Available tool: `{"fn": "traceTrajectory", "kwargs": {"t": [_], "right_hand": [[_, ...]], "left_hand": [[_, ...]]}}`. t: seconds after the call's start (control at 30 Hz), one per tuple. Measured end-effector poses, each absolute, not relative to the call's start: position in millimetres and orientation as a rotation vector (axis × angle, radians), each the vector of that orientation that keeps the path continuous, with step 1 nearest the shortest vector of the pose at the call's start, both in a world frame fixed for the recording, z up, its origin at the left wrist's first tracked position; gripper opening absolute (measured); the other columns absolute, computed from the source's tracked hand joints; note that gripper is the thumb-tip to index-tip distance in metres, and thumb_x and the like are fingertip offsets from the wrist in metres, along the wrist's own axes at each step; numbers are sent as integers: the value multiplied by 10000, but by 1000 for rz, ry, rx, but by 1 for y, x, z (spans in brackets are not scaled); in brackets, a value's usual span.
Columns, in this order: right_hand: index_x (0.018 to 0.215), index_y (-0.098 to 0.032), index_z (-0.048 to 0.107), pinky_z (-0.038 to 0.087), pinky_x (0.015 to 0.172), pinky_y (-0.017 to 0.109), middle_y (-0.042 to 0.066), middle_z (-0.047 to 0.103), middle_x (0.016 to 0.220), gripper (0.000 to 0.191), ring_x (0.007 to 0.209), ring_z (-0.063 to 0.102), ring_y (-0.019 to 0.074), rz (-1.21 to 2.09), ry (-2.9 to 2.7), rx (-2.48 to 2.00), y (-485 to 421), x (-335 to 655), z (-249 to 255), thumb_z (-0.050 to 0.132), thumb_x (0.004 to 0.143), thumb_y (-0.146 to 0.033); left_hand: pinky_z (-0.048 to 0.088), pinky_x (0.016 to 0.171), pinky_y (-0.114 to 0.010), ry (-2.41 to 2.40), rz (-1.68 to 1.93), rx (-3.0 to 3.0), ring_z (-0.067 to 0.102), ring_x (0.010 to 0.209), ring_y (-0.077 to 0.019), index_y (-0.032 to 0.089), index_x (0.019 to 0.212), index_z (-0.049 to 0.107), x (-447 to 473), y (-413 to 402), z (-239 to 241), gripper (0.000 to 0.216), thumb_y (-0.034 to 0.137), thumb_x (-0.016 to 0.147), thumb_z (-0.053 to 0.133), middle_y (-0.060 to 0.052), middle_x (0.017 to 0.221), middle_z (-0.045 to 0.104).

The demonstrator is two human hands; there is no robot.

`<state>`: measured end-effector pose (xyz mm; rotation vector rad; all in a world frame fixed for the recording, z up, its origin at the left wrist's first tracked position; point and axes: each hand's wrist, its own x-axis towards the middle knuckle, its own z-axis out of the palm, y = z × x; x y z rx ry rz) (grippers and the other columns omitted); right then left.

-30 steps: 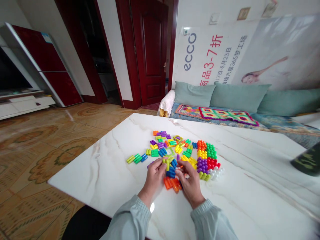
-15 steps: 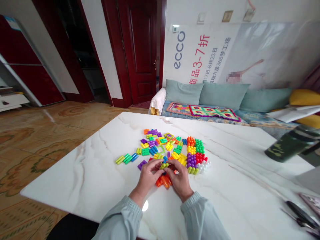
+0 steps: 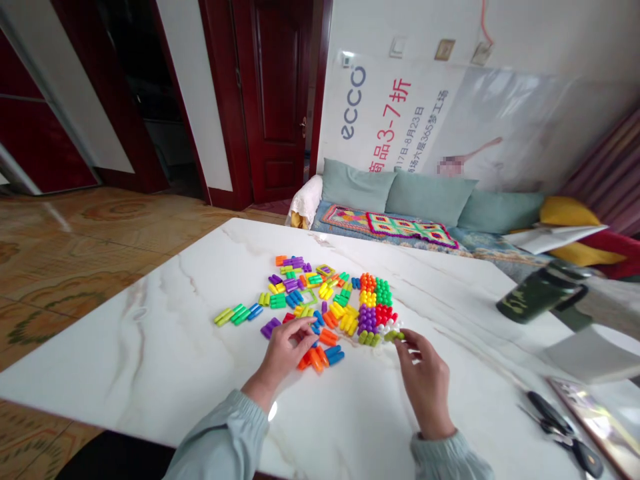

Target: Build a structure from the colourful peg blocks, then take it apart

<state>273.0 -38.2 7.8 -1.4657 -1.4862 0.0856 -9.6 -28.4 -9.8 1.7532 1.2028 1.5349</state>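
Between the thumb and fingers of my right hand (image 3: pixel 425 373) is an olive-green toy building block (image 3: pixel 395 336), at the near right corner of a grouped set of blocks. That set has purple (image 3: pixel 367 320), red (image 3: pixel 385 314), white and other colours in tight patches, with round knobs facing up. My left hand (image 3: pixel 287 347) hovers at the near side of the loose blocks, thumb and forefinger slightly apart, beside a blue block (image 3: pixel 319 319). Orange blocks (image 3: pixel 316 360) lie just past its thumb, partly hidden by the hand.
Loose blocks in several colours, among them green ones (image 3: pixel 241 314), spread over the white marble-patterned table (image 3: pixel 150 360). To the right stand a dark green flask (image 3: pixel 537 293), black-handled scissors (image 3: pixel 555 417) and a phone-like flat object (image 3: pixel 600 427). A sofa (image 3: pixel 320 223) is behind.
My hands were together over the loose blocks, around an olive-green block. My right hand has moved right with that block to the grouped set; my left stayed near the pile. The view has shifted right.
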Motion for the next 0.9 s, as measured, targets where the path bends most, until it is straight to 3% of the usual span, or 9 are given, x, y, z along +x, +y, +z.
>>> {"fn": "traceTrajectory", "kwargs": {"t": [0.17,0.5,0.73,0.9], "right_hand": [[1015,-182,691,540,611,310,73,754,857,385,628,674,189,128,-1568,-1615,-39,284,-18,502,881,-489],[999,-185,648,534,659,319,81,711,905,266,706,665,191,61,-1657,-1494,-35,277,-28,479,935,-381],[1006,-186,629,538,617,272,68,658,936,186,689,633,149,-3,-1580,-1348,-43,262,-11,520,964,-330],[1054,-206,633,502,607,252,49,654,942,159,680,611,132,93,-1829,-1167,-46,210,7,521,975,-286]], "left_hand": [[580,675,-238,1220,1536,1852,699,713,-150,174,948,745,-11,-29,-9,144,185,828,667,-37,797,750],[583,682,-241,1228,1506,1904,707,721,-150,179,919,739,-12,-27,-13,113,184,844,655,-40,819,760],[582,694,-252,1270,1561,1937,713,734,-159,185,887,736,-11,-28,-10,99,188,856,642,-45,830,767],[577,755,-287,1555,1819,1766,709,827,-181,172,978,715,-20,-27,-12,167,237,922,571,-72,922,756]]}}
